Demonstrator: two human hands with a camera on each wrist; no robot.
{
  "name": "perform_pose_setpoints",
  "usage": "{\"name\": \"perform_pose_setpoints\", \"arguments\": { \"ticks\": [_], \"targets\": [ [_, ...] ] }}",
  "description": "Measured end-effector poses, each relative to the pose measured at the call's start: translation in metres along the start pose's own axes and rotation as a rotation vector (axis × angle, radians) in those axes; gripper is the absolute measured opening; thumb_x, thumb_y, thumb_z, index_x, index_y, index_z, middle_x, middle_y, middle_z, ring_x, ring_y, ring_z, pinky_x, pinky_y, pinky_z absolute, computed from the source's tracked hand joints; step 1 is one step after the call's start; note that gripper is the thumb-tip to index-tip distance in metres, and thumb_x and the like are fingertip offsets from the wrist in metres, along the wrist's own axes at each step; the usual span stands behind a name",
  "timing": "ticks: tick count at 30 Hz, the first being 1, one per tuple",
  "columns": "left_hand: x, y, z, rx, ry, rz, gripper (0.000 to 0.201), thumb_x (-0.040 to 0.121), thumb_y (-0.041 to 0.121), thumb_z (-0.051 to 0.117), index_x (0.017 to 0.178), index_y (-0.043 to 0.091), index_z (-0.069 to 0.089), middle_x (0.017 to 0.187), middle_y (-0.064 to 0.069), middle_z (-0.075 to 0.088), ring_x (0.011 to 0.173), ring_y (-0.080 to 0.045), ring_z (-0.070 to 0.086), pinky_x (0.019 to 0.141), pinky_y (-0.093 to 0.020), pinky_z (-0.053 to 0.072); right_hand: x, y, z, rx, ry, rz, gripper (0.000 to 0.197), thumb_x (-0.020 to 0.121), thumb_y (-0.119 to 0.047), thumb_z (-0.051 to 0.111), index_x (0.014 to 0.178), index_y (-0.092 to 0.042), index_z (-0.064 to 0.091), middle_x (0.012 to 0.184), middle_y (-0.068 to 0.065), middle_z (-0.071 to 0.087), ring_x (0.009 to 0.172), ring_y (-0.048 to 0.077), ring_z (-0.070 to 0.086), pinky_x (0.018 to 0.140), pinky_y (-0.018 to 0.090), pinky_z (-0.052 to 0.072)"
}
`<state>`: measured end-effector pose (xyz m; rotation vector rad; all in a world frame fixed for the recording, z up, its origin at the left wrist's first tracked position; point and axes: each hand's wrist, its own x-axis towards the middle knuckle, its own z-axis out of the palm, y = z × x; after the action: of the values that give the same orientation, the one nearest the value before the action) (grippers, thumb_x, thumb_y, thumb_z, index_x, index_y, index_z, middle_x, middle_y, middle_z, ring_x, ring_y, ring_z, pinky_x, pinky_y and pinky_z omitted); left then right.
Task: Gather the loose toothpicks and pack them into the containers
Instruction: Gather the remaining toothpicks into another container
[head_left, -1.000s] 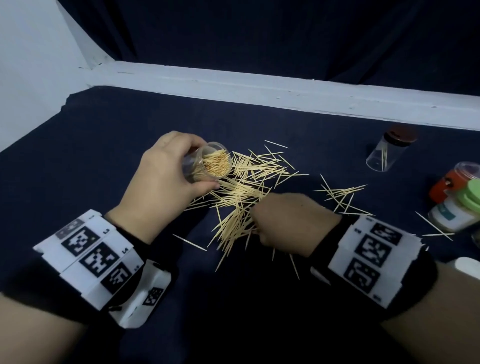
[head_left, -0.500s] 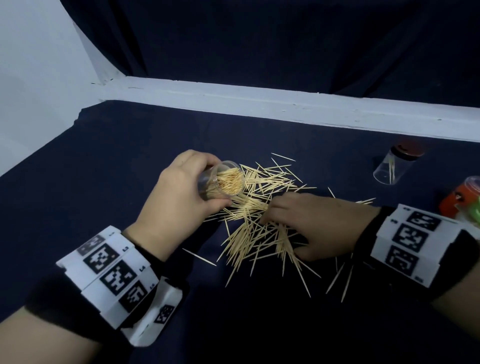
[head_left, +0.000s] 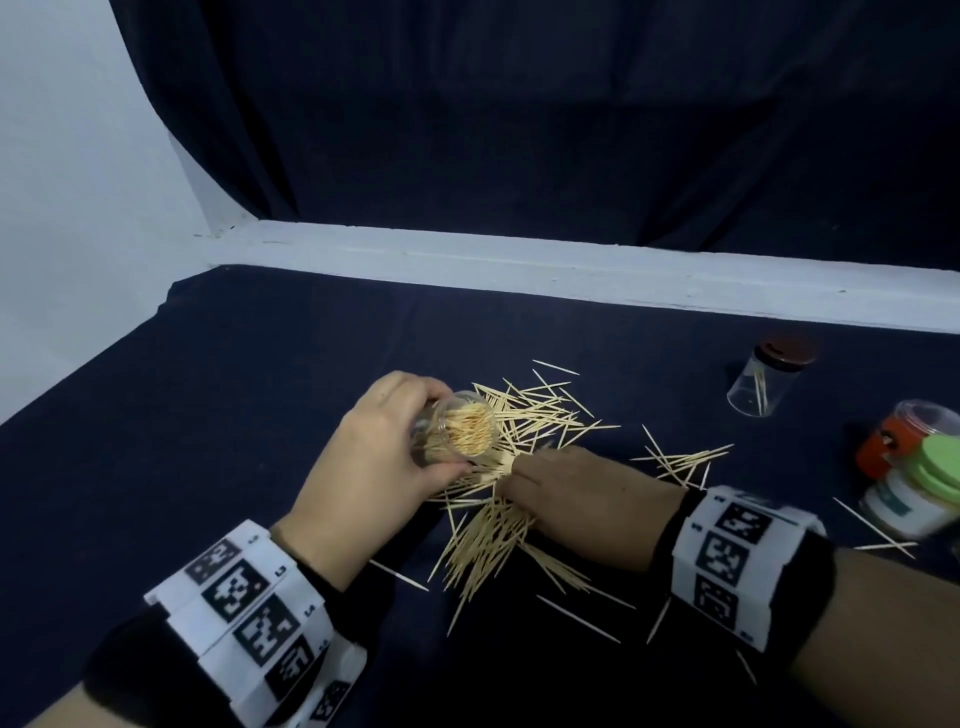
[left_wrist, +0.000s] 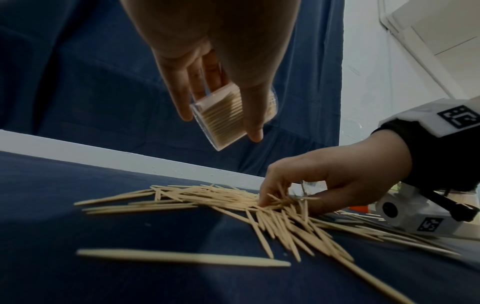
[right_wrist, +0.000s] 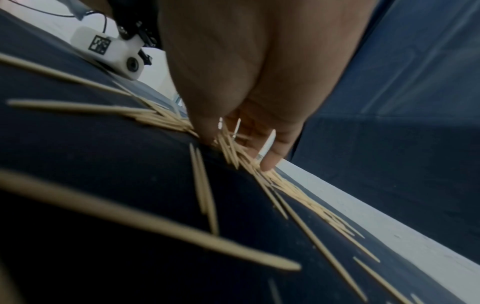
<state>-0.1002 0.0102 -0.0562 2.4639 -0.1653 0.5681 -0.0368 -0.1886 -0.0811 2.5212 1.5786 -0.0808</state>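
Just left of the pile, the left hand (head_left: 374, 457) is wrapped around a clear jar (head_left: 457, 434), fingers and thumb curled on its sides, holding it tilted above the counter (head_left: 234, 415) with its open mouth toward the camera and packed with toothpicks. Beside it the right hand (head_left: 582, 488) reaches into the loose toothpicks (head_left: 498, 530), its curled fingers (left_wrist: 275, 185) bent down onto the heap and closing on a small bunch — the wrist view shows several sticks caught between fingertips and thumb.

The heap fans out on the dark blue cloth from under both hands; a thinner spread lies toward the far side, a smaller cluster (head_left: 680, 460) sits to the right, and single strays lie nearer the person.

Further right, well apart from the hands, a second clear jar (head_left: 758, 384) with a dark lid lies tipped, a few sticks inside. Near the right edge stand an orange-capped jar (head_left: 898, 441) and a green-lidded tub (head_left: 930, 488), close together, the tub in front.

A white ledge (head_left: 519, 260) runs along the back of the counter beneath a dark curtain (head_left: 519, 104), and a white wall (head_left: 78, 182) closes the left side. Bare cloth stretches left of the left hand and along the near edge between the two wrist bands — nothing but strays lies there.
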Motion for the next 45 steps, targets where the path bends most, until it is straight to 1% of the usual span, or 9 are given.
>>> {"name": "perform_pose_setpoints", "arguments": {
  "ticks": [13, 17, 21, 23, 26, 34, 37, 41, 45],
  "targets": [
    [0.000, -0.003, 0.002, 0.003, -0.030, -0.015, 0.052, 0.060, 0.024, 0.088, 0.101, 0.033, 0.058, 0.100, 0.021, 0.053, 0.100, 0.005, 0.050, 0.083, -0.006, 0.037, -0.002, -0.009, -0.015, 0.196, -0.139, 0.323, 0.029, 0.093, 0.001, 0.032, 0.118, -0.005, 0.045, 0.121, 0.013, 0.046, 0.109, 0.033, 0.052, 0.090, 0.042, 0.042],
    [0.002, -0.004, 0.004, 0.008, -0.049, -0.011, 0.053, 0.060, 0.025, 0.088, 0.099, 0.038, 0.056, 0.100, 0.022, 0.053, 0.100, 0.005, 0.050, 0.080, -0.006, 0.039, -0.009, 0.006, -0.014, 0.296, -0.085, 0.336, 0.026, 0.094, -0.002, 0.036, 0.113, -0.016, 0.048, 0.112, 0.005, 0.045, 0.097, 0.027, 0.058, 0.073, 0.035, 0.045],
    [0.004, -0.006, 0.005, 0.010, -0.056, -0.017, 0.053, 0.060, 0.024, 0.088, 0.097, 0.041, 0.054, 0.099, 0.023, 0.053, 0.102, 0.006, 0.049, 0.080, -0.004, 0.037, -0.020, 0.019, -0.016, 0.420, 0.037, 0.435, 0.011, 0.096, -0.019, 0.034, 0.092, -0.028, 0.040, 0.096, -0.005, 0.054, 0.087, 0.019, 0.057, 0.077, 0.035, 0.046],
    [0.004, -0.006, 0.006, 0.018, -0.066, -0.013, 0.055, 0.060, 0.026, 0.088, 0.095, 0.045, 0.050, 0.099, 0.023, 0.052, 0.102, 0.007, 0.048, 0.079, -0.003, 0.037, -0.025, 0.020, -0.020, 0.434, 0.114, 0.443, 0.018, 0.098, -0.016, 0.031, 0.087, -0.030, 0.034, 0.090, -0.010, 0.046, 0.081, 0.015, 0.050, 0.070, 0.031, 0.040],
    [0.004, -0.006, 0.006, 0.019, -0.090, -0.013, 0.056, 0.060, 0.029, 0.087, 0.093, 0.047, 0.047, 0.099, 0.023, 0.052, 0.102, 0.006, 0.048, 0.079, -0.006, 0.039, -0.031, 0.015, -0.026, 0.464, 0.184, 0.457, 0.026, 0.098, -0.009, 0.029, 0.088, -0.033, 0.029, 0.091, -0.012, 0.035, 0.079, 0.014, 0.048, 0.068, 0.031, 0.037],
    [0.003, -0.004, 0.007, 0.031, -0.127, -0.021, 0.049, 0.059, 0.036, 0.086, 0.098, 0.037, 0.056, 0.100, 0.022, 0.053, 0.100, 0.005, 0.049, 0.080, -0.011, 0.042, -0.032, 0.009, -0.027, 0.512, 0.324, 0.408, 0.020, 0.101, -0.016, 0.034, 0.110, -0.033, 0.040, 0.110, -0.013, 0.040, 0.097, 0.009, 0.056, 0.078, 0.032, 0.047],
    [0.003, -0.003, 0.008, 0.020, -0.126, -0.021, 0.049, 0.059, 0.036, 0.085, 0.098, 0.037, 0.057, 0.100, 0.022, 0.053, 0.099, 0.006, 0.049, 0.078, -0.011, 0.043, -0.031, 0.006, -0.032, 0.499, 0.379, 0.376, 0.018, 0.103, -0.025, 0.032, 0.116, -0.032, 0.042, 0.112, -0.015, 0.039, 0.092, 0.010, 0.055, 0.080, 0.032, 0.047],
    [0.002, -0.002, 0.010, 0.032, -0.127, 0.011, 0.048, 0.060, 0.036, 0.084, 0.099, 0.035, 0.057, 0.099, 0.023, 0.052, 0.098, 0.007, 0.049, 0.077, -0.008, 0.042, -0.028, 0.000, -0.035, 0.459, 0.334, 0.337, 0.024, 0.100, -0.015, 0.036, 0.115, -0.032, 0.043, 0.109, -0.014, 0.038, 0.090, 0.013, 0.055, 0.079, 0.032, 0.048],
    [0.002, -0.002, 0.011, 0.037, -0.125, 0.021, 0.049, 0.060, 0.033, 0.086, 0.101, 0.035, 0.059, 0.100, 0.024, 0.052, 0.098, 0.006, 0.049, 0.078, -0.009, 0.042, -0.027, -0.005, -0.040, 0.378, 0.258, 0.335, 0.032, 0.093, -0.002, 0.037, 0.113, -0.026, 0.044, 0.103, -0.012, 0.034, 0.094, 0.012, 0.049, 0.067, 0.022, 0.030]
  ]
}}
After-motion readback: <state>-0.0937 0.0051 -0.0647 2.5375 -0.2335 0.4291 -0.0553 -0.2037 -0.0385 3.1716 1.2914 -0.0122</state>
